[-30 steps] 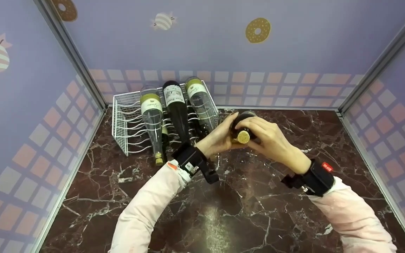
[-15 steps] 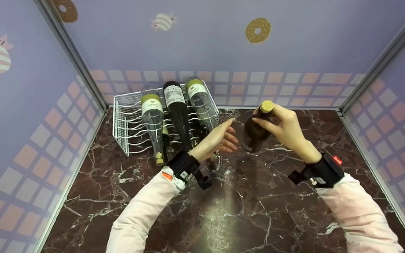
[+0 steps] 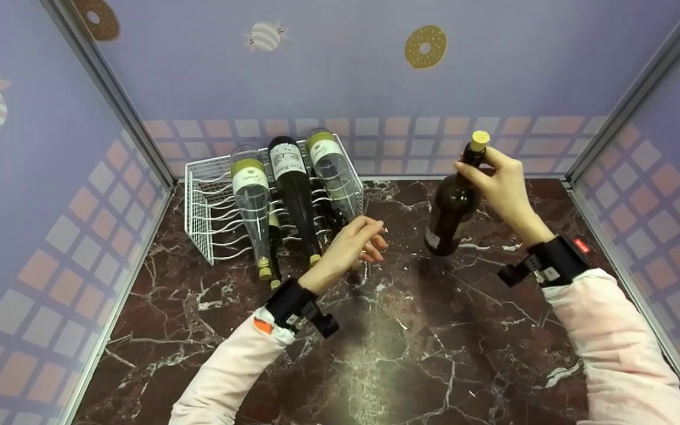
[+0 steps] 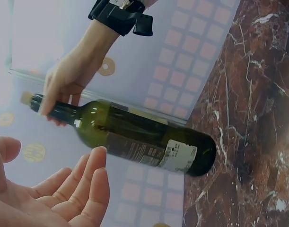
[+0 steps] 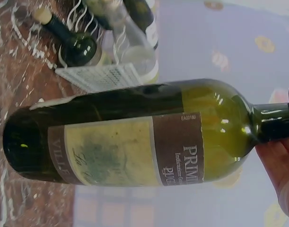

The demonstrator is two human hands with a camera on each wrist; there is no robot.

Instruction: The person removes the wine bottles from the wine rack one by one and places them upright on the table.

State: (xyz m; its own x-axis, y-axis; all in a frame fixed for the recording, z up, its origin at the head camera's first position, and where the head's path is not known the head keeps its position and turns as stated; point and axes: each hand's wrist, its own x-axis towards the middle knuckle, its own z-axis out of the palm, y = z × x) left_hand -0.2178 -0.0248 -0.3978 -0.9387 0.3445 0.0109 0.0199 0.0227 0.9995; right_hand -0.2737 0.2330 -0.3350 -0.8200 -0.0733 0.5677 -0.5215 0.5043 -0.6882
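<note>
My right hand (image 3: 502, 180) grips a dark green wine bottle (image 3: 455, 203) by its neck, just below the yellow cork (image 3: 480, 139). The bottle hangs nearly upright, its base close over the marble tabletop. In the right wrist view its front label (image 5: 120, 149) shows brown and cream bands; a small white sticker (image 4: 179, 155) shows on its back in the left wrist view. My left hand (image 3: 352, 245) holds nothing, its fingers relaxed, in front of the rack's right end. In the left wrist view those fingers (image 4: 87, 189) are apart from the bottle.
A white wire rack (image 3: 198, 230) stands at the back left. On top lie two clear bottles (image 3: 251, 200) (image 3: 331, 156) with a dark bottle (image 3: 293, 189) between them. More dark bottles lie on the lower level, partly hidden. Patterned walls (image 3: 340, 71) enclose the marble tabletop (image 3: 411, 354).
My left hand has let go of the wine bottle and drawn back left. My right hand has carried the bottle right and turned it from pointing its cork at me to nearly upright.
</note>
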